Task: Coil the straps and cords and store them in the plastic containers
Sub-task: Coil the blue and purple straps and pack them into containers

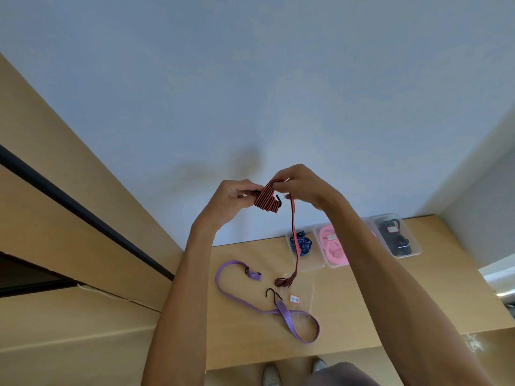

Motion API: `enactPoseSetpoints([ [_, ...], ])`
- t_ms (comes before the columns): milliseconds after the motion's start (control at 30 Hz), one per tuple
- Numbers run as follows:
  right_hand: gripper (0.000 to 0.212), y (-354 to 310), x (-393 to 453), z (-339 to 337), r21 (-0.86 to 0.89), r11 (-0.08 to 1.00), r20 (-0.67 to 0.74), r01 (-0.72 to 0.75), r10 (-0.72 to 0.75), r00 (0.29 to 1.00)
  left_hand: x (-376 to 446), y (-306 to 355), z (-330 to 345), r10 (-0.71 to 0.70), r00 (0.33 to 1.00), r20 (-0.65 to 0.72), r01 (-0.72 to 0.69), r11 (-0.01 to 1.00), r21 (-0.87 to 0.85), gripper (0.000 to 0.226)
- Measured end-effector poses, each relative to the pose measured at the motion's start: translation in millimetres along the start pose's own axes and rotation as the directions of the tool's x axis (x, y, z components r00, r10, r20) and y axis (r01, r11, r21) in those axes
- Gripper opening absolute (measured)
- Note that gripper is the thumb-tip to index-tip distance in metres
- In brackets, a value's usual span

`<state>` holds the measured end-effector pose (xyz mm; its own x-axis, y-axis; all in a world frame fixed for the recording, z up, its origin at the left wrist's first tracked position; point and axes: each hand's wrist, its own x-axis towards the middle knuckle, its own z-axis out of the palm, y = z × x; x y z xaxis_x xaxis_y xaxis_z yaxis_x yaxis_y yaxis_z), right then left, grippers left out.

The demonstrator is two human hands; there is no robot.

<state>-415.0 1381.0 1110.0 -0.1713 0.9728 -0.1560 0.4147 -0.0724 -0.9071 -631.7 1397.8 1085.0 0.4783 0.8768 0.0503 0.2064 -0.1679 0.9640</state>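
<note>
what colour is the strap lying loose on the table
Purple, with black hooks; the strap shows in the head view.

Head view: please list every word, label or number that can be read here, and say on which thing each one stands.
None can be read.
Label on the flat clear lid on the table: white with red border, marks too blurred.
Label on the black cord's container: red-edged tag, too small.
Label in the pink strap's container: pale tag, blurred.
</note>
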Motion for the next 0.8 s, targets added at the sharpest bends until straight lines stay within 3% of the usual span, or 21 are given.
enactPoseSetpoints([
  [100, 0.021, 5.3, -2.7, 3.7, 0.335, 0.942, 0.124, -0.035, -0.007, 0.992, 0.6, 12.2, 2.8, 0.046, 0.999, -0.007, -0.047, 0.985, -0.169, 0.033],
  [200, 0.015, 3.8, -3.0, 17.6, 0.651, 0.758, 0.102, -0.029, -0.051, 0.993, 5.9, 20.2, 12.6, 0.068, 0.988, -0.140, -0.119, 0.911, -0.395, 0.024],
  [400, 0.016, -9.3, 5.3, 31.0, 0.531, 0.846, -0.153, 0.051, 0.037, 0.988, 15.8, 22.4, 31.8, -0.086, 0.920, -0.383, -0.142, 0.838, -0.527, 0.026],
  [500, 0.016, -11.1, 4.7, 31.1, 0.551, 0.823, -0.212, 0.140, -0.024, 0.977, 21.9, 27.7, 32.3, -0.081, 0.886, -0.456, -0.190, 0.834, -0.517, 0.026],
  [567, 0.008, -11.2, 4.4, 31.7, 0.442, 0.878, -0.221, 0.183, -0.091, 0.971, 26.1, 30.9, 31.0, -0.109, 0.849, -0.517, -0.216, 0.822, -0.527, 0.023],
  [633, 0.007, -12.1, 5.8, 34.5, 0.294, 0.937, -0.245, 0.189, -0.118, 0.962, 31.1, 30.7, 28.7, -0.097, 0.789, -0.606, -0.239, 0.861, -0.449, 0.022],
  [733, 0.015, -13.9, 7.5, 39.2, 0.218, 0.968, -0.331, 0.124, -0.046, 0.942, 34.6, 23.3, 27.9, 0.066, 0.709, -0.702, -0.168, 0.983, -0.077, 0.024],
  [800, 0.031, -15.7, 7.1, 42.9, 0.131, 0.989, -0.329, 0.075, -0.028, 0.944, 32.9, 18.8, 29.0, 0.188, 0.669, -0.719, -0.117, 0.982, 0.149, 0.027],
])
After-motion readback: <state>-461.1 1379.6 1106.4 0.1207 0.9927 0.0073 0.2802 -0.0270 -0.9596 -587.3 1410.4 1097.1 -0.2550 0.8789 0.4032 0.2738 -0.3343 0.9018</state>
